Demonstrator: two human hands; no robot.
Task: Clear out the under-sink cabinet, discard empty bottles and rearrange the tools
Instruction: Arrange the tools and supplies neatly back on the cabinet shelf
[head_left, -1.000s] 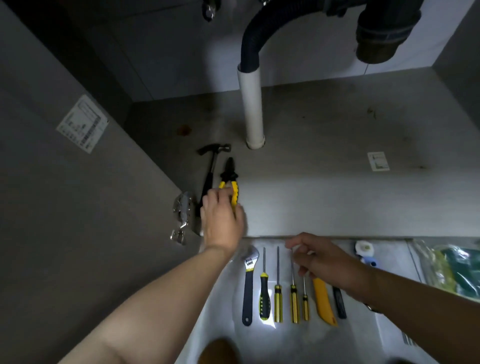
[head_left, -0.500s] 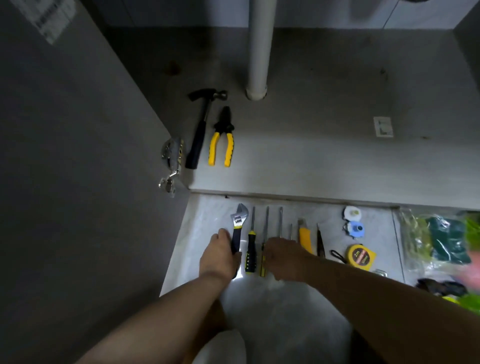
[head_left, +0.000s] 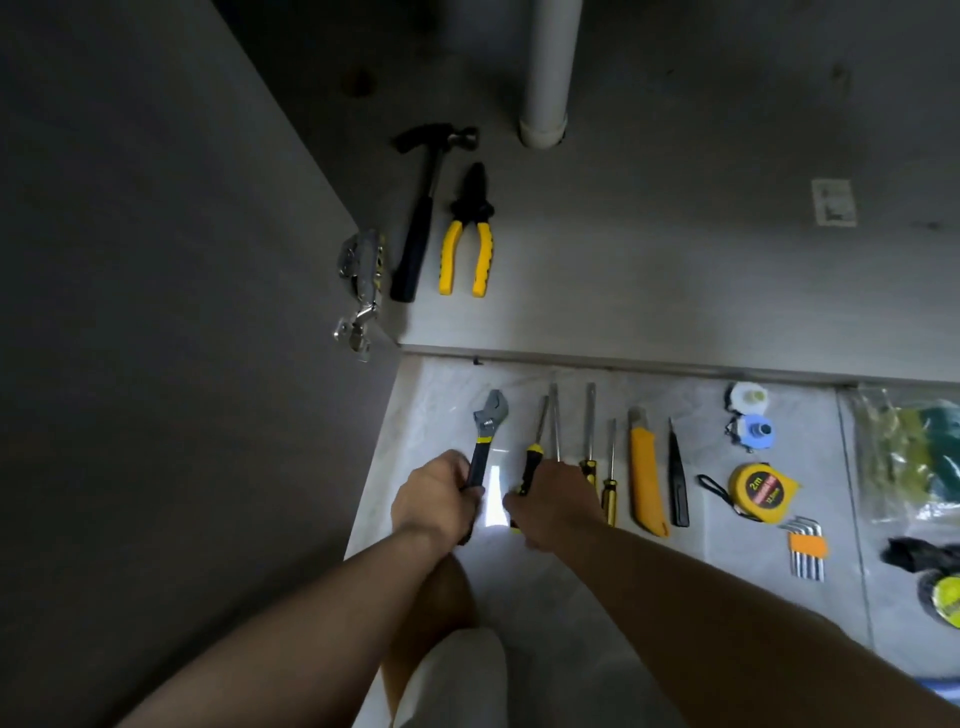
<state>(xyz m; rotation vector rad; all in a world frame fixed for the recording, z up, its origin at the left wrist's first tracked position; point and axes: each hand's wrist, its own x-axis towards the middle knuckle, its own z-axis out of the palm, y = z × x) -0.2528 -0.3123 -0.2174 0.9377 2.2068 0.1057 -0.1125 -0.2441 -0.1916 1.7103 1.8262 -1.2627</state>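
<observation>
left grip (head_left: 439, 501): fingers curled round the wrench (head_left: 487, 423) handle
right grip (head_left: 560, 506): closed on the black-yellow screwdriver (head_left: 532, 460) handle
well beyond left grip: hammer (head_left: 423, 208), pliers (head_left: 467, 234), side by side

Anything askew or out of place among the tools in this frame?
Only slightly: the black-and-yellow screwdriver gripped by the right hand slants toward its neighbour's shaft, breaking the parallel row. The left hand grips the adjustable wrench. A dark stain marks the cabinet floor. No spills visible.

Hammer (head_left: 423, 208) left of pliers (head_left: 470, 210) on cabinet floor (head_left: 675, 260); pipe (head_left: 548, 67) at their 1 o'clock; wrench (head_left: 488, 415), screwdriver (head_left: 531, 462) at 6; tape measure (head_left: 759, 491) at 4.
</observation>
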